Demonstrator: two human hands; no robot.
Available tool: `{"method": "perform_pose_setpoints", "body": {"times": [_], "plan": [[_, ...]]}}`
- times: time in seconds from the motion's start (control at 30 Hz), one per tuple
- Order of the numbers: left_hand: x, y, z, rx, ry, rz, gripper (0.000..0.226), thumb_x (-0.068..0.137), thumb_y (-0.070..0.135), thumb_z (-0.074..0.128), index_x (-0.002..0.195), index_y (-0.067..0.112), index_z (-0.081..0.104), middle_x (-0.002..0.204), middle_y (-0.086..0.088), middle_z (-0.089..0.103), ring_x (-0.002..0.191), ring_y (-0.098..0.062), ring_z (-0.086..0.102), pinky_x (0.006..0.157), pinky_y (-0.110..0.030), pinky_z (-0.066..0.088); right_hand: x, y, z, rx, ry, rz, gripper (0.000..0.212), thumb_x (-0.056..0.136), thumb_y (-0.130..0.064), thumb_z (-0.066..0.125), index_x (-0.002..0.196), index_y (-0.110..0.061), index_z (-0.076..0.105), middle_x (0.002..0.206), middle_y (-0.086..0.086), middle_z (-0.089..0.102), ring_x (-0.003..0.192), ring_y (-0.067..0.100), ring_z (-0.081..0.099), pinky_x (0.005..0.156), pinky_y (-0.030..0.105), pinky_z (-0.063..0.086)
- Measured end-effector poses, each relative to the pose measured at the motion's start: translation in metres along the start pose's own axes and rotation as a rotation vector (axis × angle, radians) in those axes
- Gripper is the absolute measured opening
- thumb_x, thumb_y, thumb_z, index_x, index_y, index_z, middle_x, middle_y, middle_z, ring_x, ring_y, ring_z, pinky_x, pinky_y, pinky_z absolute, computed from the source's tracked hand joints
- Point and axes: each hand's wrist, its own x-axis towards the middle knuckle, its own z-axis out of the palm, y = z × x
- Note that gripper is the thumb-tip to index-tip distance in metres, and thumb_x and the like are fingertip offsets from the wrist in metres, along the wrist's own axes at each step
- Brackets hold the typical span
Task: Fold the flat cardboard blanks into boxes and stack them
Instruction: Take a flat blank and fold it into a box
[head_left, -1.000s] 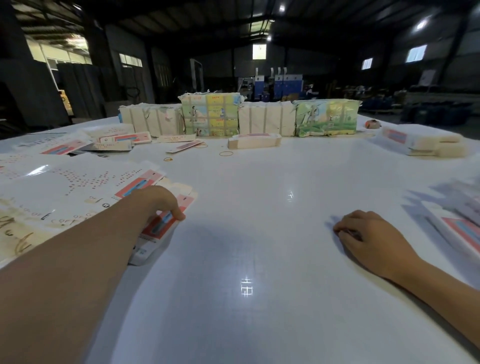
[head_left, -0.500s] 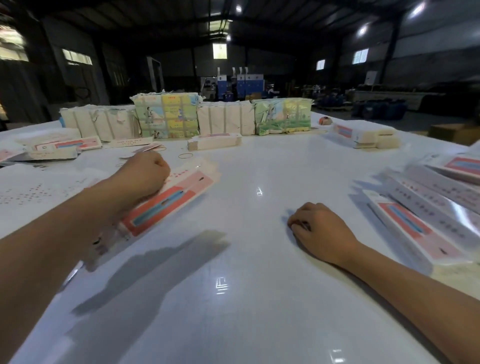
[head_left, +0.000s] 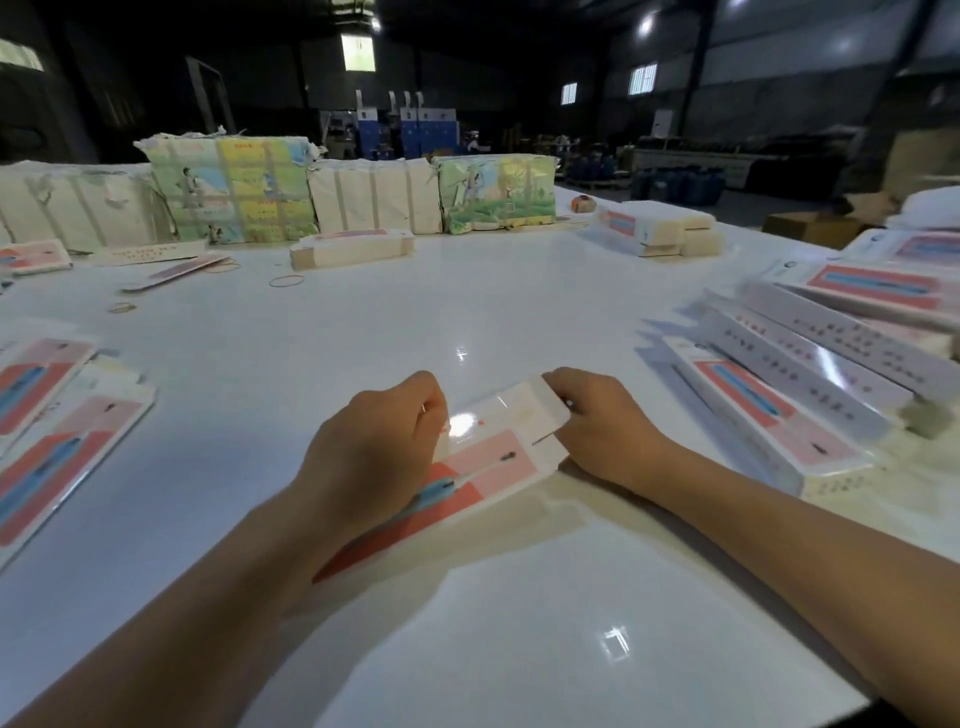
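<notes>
Flat blank (head_left: 483, 457): white with pink and red panels and a blue pen motif. Table (head_left: 467, 613): glossy white. Folded boxes (head_left: 810, 358): white with dark lettering. Wrapped bundles (head_left: 236, 189): green-and-yellow illustrated paper. Rubber band (head_left: 286, 281): yellowish

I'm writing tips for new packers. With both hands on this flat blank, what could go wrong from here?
The left hand covers much of the blank, so a fold could start crooked. The right hand grips only the end flap, which might crease or tear. The glossy table may let the blank slide.
</notes>
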Motion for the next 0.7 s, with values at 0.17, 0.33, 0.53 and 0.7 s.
{"method": "perform_pose_setpoints", "body": {"times": [0.17, 0.33, 0.53, 0.7], "plan": [[-0.001, 0.001, -0.005, 0.071, 0.039, 0.016, 0.023, 0.1, 0.023, 0.032, 0.087, 0.017, 0.049, 0.075, -0.005, 0.059, 0.067, -0.025, 0.058, 0.06, -0.042, 0.05, -0.002, -0.011, -0.006, 0.928, -0.177, 0.277, 0.02, 0.096, -0.011, 0.045, 0.106, -0.017, 0.062, 0.063, 0.014, 0.048, 0.042, 0.021, 0.042, 0.035, 0.022, 0.031], [-0.003, 0.005, -0.005, 0.112, 0.027, -0.059, 0.032, 0.088, 0.055, 0.036, 0.094, 0.028, 0.053, 0.087, 0.007, 0.061, 0.079, -0.016, 0.053, 0.063, -0.031, 0.04, -0.006, -0.015, -0.007, 0.982, -0.258, 0.273, 0.037, 0.088, 0.014, 0.046, 0.112, -0.011, 0.059, 0.084, 0.022, 0.05, 0.055, 0.032, 0.042, 0.032, 0.022, 0.032], [-0.006, 0.005, 0.001, 0.43, -0.119, 0.054, 0.101, 0.059, 0.093, 0.017, 0.136, 0.028, 0.033, 0.126, 0.011, 0.047, 0.098, -0.01, 0.048, 0.076, -0.024, 0.042, 0.0, -0.01, -0.011, 0.978, -0.065, 0.333, 0.035, 0.088, 0.012, 0.046, 0.105, -0.015, 0.061, 0.094, 0.025, 0.052, 0.075, 0.041, 0.04, 0.032, 0.021, 0.031], [-0.004, 0.01, -0.002, 0.313, -0.095, -0.018, 0.091, 0.055, 0.086, 0.015, 0.12, 0.028, 0.043, 0.11, 0.011, 0.05, 0.091, -0.01, 0.05, 0.069, -0.025, 0.049, 0.001, -0.005, -0.011, 1.022, -0.045, 0.301, 0.031, 0.09, 0.011, 0.045, 0.107, -0.008, 0.061, 0.067, 0.016, 0.057, 0.04, 0.021, 0.044, 0.033, 0.019, 0.03]]}}
